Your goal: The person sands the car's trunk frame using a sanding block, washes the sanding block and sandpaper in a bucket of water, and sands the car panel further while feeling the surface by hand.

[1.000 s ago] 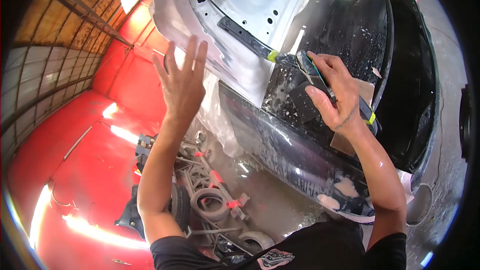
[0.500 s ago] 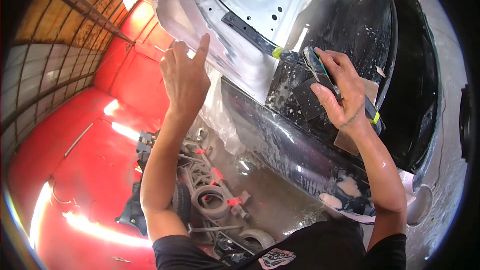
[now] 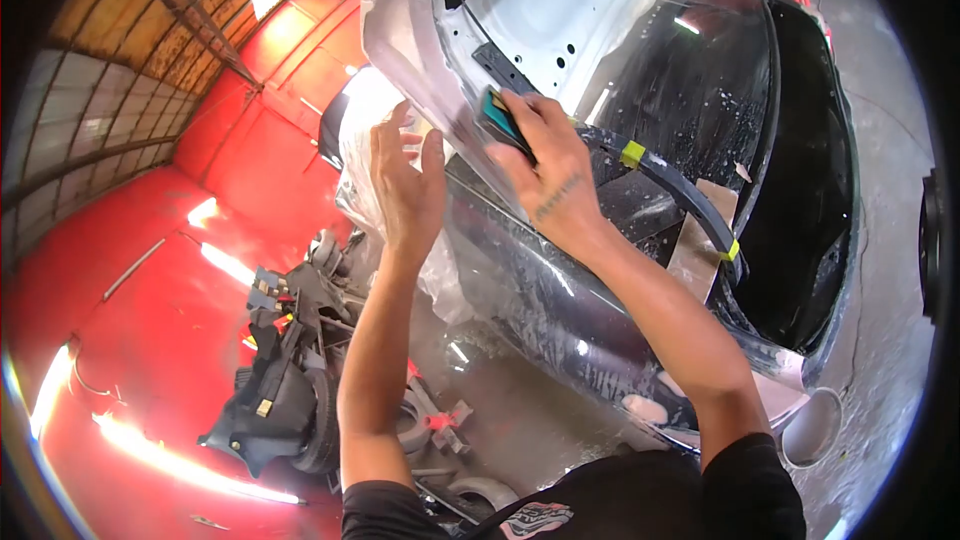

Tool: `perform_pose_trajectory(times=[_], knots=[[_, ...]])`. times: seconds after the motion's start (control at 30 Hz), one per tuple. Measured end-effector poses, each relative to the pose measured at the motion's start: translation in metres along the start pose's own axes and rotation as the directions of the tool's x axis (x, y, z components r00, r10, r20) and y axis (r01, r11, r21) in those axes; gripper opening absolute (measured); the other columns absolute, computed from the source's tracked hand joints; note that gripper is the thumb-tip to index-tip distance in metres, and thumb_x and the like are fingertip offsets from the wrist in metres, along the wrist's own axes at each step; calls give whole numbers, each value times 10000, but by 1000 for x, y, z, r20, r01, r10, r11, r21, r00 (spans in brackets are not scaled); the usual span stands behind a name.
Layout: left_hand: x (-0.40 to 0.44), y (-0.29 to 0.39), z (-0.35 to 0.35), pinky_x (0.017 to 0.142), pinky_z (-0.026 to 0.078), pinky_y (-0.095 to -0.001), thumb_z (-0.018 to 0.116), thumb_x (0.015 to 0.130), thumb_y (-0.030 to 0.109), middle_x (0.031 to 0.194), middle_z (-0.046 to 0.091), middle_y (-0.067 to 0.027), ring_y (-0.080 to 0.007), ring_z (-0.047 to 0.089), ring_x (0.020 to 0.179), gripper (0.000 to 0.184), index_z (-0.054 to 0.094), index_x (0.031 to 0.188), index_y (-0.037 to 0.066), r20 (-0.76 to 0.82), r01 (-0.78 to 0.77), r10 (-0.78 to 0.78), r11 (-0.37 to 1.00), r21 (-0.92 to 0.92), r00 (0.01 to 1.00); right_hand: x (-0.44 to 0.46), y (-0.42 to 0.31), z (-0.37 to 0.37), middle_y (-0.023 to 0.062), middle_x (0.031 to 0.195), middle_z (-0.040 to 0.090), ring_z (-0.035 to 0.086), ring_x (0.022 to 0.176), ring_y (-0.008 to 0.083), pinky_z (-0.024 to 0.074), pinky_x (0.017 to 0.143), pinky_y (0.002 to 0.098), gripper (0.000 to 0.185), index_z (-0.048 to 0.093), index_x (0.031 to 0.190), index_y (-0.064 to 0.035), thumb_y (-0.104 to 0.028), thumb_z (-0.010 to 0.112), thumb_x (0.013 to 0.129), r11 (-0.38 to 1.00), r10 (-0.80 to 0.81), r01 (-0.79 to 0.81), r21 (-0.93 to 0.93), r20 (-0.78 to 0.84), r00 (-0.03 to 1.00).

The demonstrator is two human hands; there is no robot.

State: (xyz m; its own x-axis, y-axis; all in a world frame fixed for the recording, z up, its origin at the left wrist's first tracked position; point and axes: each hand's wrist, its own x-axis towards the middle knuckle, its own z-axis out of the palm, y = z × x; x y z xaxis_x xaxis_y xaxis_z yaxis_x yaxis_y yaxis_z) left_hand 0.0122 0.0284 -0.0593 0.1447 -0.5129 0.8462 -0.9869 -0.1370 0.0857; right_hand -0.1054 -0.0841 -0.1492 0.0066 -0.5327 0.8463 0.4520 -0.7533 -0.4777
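Observation:
My right hand [image 3: 550,160] grips a teal and black sanding block [image 3: 498,120], thumb on the near side and fingers over the top. The block is at the pale, sanded edge of the white car panel [image 3: 540,15]; whether it touches cannot be made out. To the left, my left hand [image 3: 408,185] is raised with its fingers apart and nothing in it. Clear plastic sheeting [image 3: 440,280] hangs behind and below it. A black curved strip [image 3: 680,186] with yellow tape [image 3: 632,154] lies right of my right hand, beside a brown sheet [image 3: 692,258].
The dark car body panel [image 3: 530,285] in front of me carries pale filler patches [image 3: 645,408]. Car parts [image 3: 265,405] and a tyre [image 3: 485,490] lie on the floor at lower left. A bucket [image 3: 812,430] stands at lower right. Red sheeting [image 3: 150,310] covers the left side.
My right hand has moved left with the sanding block, from above the black strip to the pale panel edge. My left hand has lowered and opened from a pointing shape. The view has shifted.

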Motion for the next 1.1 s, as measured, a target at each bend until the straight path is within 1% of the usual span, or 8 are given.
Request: perform_pose_trajectory(times=[0.13,0.17,0.23,0.37,0.47,0.5,0.67,1.1], knots=[[0,-3,15,771,617,-347,671,1045,151,1289,655,-160,-223,728,996,583,413,1525,-54,50,265,-277,828,-494,960,27,13,47,267,1254,601,599,1102,447,499,954,500,526,599,1400,23,-141,742,922,998,-48,47,-36,-45,998],[1,-1,15,733,625,-334,657,1049,124,1175,696,-148,-207,730,954,483,510,1452,-97,141,334,-320,700,-632,937,34,17,57,272,1251,599,593,1100,451,499,952,498,524,602,1397,25,-140,743,920,994,-79,74,-78,-62,995],[2,-20,22,733,613,-300,628,1067,91,1121,727,-121,-163,720,912,358,603,1376,-88,221,403,-354,606,-686,909,34,21,72,271,1218,594,575,1075,445,497,927,498,505,610,1380,47,-106,730,914,981,-156,140,-134,-114,981],[2,-41,26,727,609,-294,605,1084,81,1065,747,-98,-129,708,870,248,716,1216,-97,276,431,-345,549,-716,897,3,29,83,253,1216,595,582,1092,442,506,939,486,465,636,1365,66,-63,715,925,992,-119,110,-68,-150,981],[2,-50,34,750,590,-275,601,1089,86,1038,746,-75,-108,694,854,261,705,1240,-99,174,321,-310,527,-787,935,38,13,101,249,1187,586,572,1087,432,503,930,478,459,638,1362,63,-64,709,927,990,-140,135,-39,-255,957],[5,-49,31,761,579,-263,599,1090,87,1037,746,-68,-102,689,859,261,706,1241,-97,200,335,-297,527,-781,934,50,-1,105,248,1163,580,560,1089,432,494,940,477,460,641,1363,58,-63,706,923,998,-60,52,-35,-265,962],[6,-36,17,774,551,-230,601,1091,94,1037,746,-46,-84,681,879,251,721,1226,-80,330,438,-289,553,-709,899,17,23,93,257,1206,572,554,1095,438,478,965,485,475,644,1370,41,-64,715,912,988,-147,153,12,-211,966],[7,-47,26,693,605,-280,603,1090,112,990,756,-63,-122,716,820,230,744,1178,-47,243,369,-283,601,-709,928,52,16,100,255,1206,574,552,1072,432,481,933,468,436,671,1323,47,-48,719,900,984,-145,168,55,-291,946]])
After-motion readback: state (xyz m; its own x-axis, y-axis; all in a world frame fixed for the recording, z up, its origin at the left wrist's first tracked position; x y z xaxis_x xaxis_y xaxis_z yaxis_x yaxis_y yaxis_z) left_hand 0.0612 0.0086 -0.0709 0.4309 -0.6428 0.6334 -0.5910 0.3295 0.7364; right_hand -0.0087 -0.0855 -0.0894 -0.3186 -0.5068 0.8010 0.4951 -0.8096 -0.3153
